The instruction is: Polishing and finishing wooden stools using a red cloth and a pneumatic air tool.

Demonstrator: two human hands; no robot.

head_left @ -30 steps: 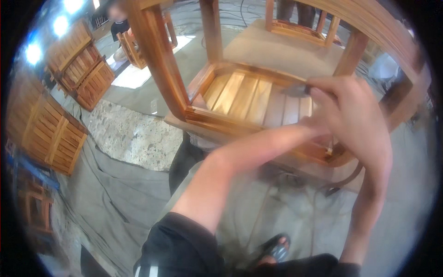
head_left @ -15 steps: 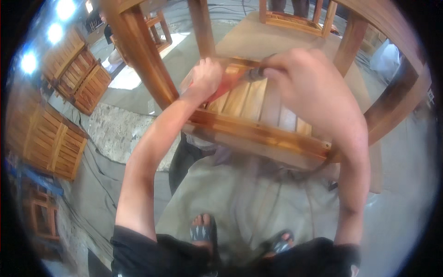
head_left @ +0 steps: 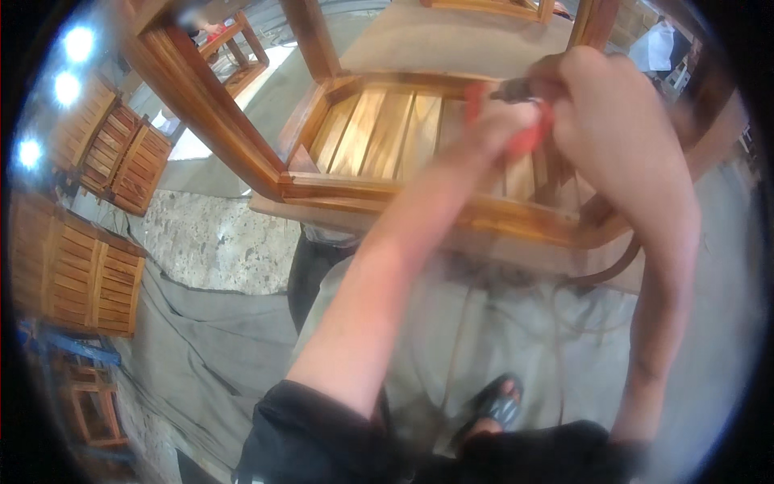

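Both of my hands are together over the right part of an upturned wooden stool or table frame (head_left: 379,192) with a slatted panel (head_left: 395,133). My left hand (head_left: 514,123) is closed round a blurred red piece (head_left: 532,139); motion hides its exact kind. Just above it, my right hand (head_left: 576,85) grips a dark, tube-like fitting (head_left: 513,90) that meets the red piece. A brown hose (head_left: 617,270) runs from below my right wrist down to the cloth-covered floor. The fingertips of both hands are smeared or hidden.
Wooden legs rise at the frame's corners, one thick leg (head_left: 214,101) at left. Brown board (head_left: 451,36) lies underneath. Slatted wooden pieces (head_left: 93,278) stand at far left, near a blue bar (head_left: 81,348). Another person's hand (head_left: 216,31) shows at the upper left.
My left hand has moved right, from the frame's left end to beside my right hand, along with the red piece. My right hand has shifted right and slightly up. The view has shifted.
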